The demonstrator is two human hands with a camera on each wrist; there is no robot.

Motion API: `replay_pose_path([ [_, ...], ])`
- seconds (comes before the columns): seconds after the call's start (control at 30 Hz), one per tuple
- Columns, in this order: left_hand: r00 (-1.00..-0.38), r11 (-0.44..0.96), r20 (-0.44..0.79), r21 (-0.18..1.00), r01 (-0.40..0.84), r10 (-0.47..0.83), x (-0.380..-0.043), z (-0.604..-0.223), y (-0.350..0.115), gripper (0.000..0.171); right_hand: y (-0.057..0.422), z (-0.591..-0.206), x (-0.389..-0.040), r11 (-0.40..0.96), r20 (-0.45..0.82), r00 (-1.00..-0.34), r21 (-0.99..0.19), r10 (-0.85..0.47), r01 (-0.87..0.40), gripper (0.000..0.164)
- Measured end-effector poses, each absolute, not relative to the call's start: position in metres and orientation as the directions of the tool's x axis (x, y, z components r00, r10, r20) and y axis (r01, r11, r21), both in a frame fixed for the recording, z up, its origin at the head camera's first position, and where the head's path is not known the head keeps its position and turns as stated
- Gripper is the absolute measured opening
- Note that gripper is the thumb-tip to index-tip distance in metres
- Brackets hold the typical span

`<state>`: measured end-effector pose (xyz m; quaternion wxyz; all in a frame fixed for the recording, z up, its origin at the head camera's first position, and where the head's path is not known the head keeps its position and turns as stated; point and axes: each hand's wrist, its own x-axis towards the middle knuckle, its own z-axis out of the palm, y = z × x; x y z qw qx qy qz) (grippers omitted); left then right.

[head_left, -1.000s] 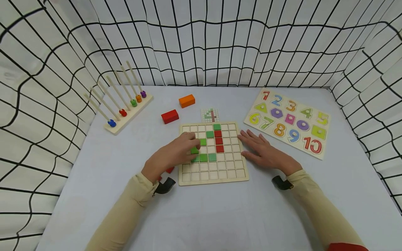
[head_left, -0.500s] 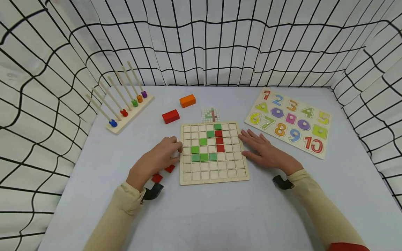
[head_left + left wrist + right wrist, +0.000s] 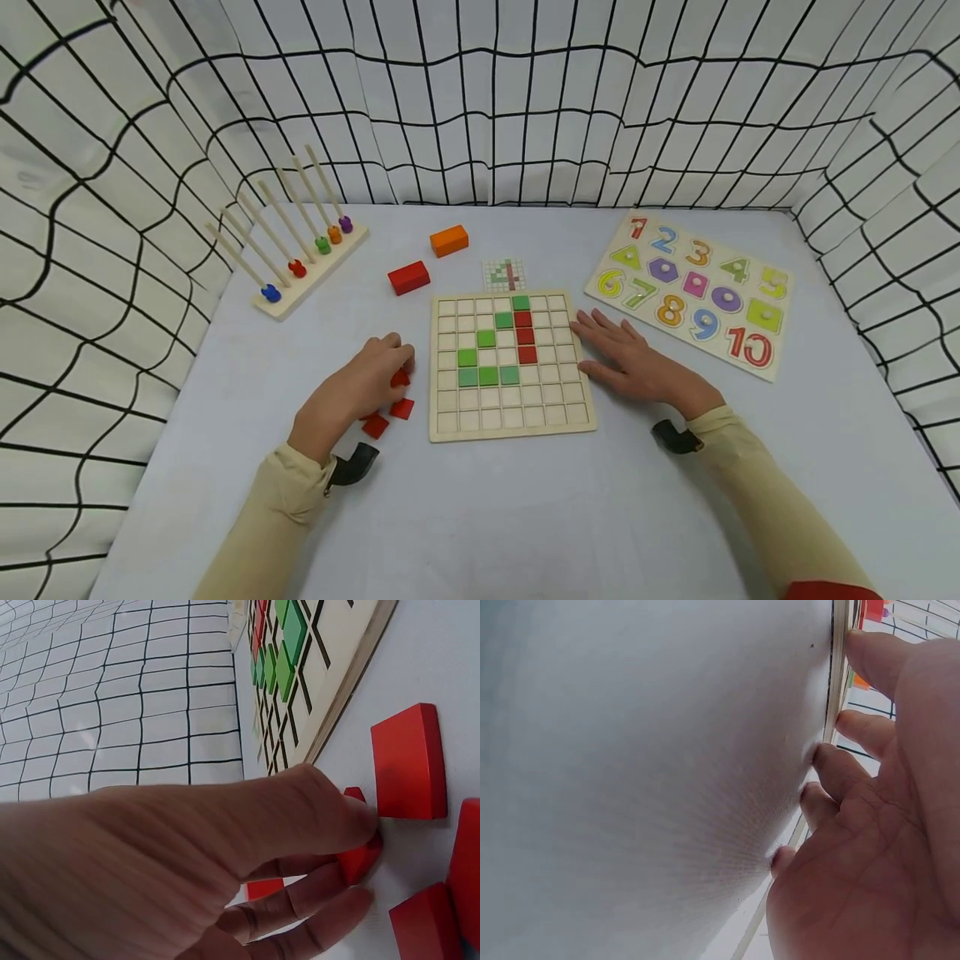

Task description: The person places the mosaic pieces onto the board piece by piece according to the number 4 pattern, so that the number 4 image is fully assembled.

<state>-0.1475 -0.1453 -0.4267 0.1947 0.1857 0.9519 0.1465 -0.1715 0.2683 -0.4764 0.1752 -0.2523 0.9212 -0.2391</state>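
My left hand (image 3: 356, 387) is left of the wooden grid board (image 3: 480, 423). Its thumb and fingertips pinch a small red square tile (image 3: 361, 862), partly hidden behind the thumb. More loose red tiles (image 3: 409, 761) lie around it on the white table. On the board, a slanting line and a short row of green tiles (image 3: 487, 377) sit in the squares, along with a column of red tiles (image 3: 524, 336). My right hand (image 3: 626, 362) lies with spread fingers, its fingertips at the board's right edge.
Behind the board lies a small pattern card (image 3: 504, 275). A red block (image 3: 408, 278) and an orange block (image 3: 449, 241) stand farther back. The peg rack (image 3: 311, 271) with beads is at the left, a number puzzle (image 3: 690, 292) at the right. Black netting (image 3: 491, 112) surrounds the table.
My left hand has moved from over the board, back leftward to the loose red tiles, and now pinches one. The right hand has stayed at the board's edge.
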Motion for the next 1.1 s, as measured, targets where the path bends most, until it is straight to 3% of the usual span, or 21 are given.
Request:
replay_pose_path([
  [1.1, -0.797, 0.783, -0.159, 0.371, 0.499, 0.583, -0.158, -0.421, -0.124, 0.019, 0.268, -0.476, -0.17, 0.762, -0.203, -0.817, -0.531, -0.54, -0.372, 0.072],
])
